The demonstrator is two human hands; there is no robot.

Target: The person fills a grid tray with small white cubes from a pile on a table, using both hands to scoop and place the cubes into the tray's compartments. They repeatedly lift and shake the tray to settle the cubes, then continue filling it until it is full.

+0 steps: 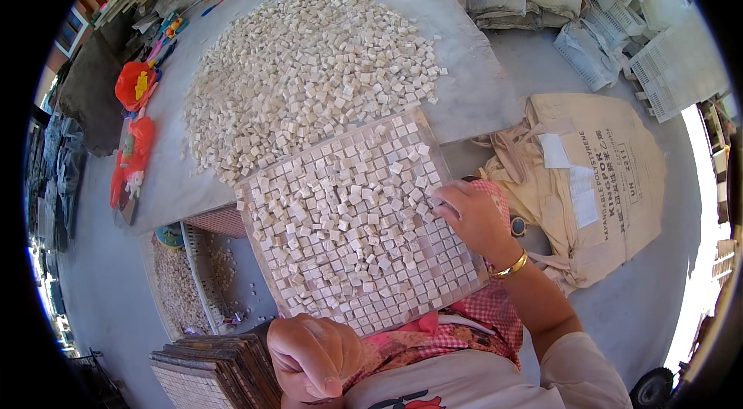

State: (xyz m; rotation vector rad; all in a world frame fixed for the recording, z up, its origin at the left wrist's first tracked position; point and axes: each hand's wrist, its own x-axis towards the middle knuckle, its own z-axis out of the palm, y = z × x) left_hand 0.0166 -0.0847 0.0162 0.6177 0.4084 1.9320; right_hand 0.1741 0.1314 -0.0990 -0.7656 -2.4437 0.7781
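A gridded tray (457, 297) lies tilted in front of me, its cells holding small cream stone tiles (445, 256), with more loose tiles (340, 204) heaped across its middle. My right hand (468, 214), with a gold bracelet on the wrist, reaches over the tray's right edge. Its fingers are bent and drawn together at the tiles there; whatever is between the fingertips is hidden. My left hand (313, 355) is curled closed by the tray's near edge, close to a stack of boards (220, 370). What it holds, if anything, does not show.
Beyond the tray, a large pile of tiles (309, 68) covers a grey slab (457, 92). Red plastic bags (135, 150) hang at the slab's left edge. A bin of small chips (182, 285) stands lower left. On the right lie a beige sack (619, 184) and white plastic crates (588, 53).
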